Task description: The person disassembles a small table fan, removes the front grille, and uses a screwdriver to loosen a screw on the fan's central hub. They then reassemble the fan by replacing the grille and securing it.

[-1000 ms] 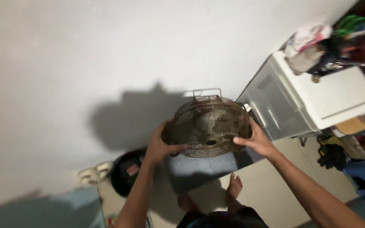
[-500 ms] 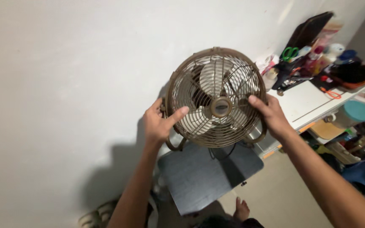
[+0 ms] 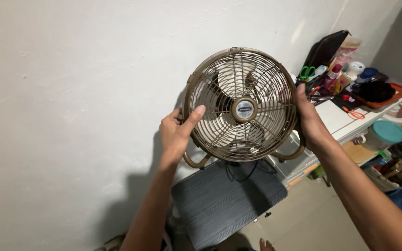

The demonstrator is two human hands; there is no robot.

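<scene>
A small round bronze-coloured fan with a wire guard and pale blades is held up in front of a white wall, its face turned toward me. My left hand grips the left rim, thumb across the guard. My right hand clasps the right rim from the side. The fan's curved stand hangs below it, and a dark cord drops from its underside.
A dark grey stool seat stands right under the fan. To the right, a white table is crowded with scissors, bottles, a black bag and an orange tray. A teal-lidded tub and clutter sit beyond. Toes show at the bottom edge.
Both hands have lifted the fan from low over the stool to chest height and tipped it from lying flat to facing me. It now looks larger and closer.
</scene>
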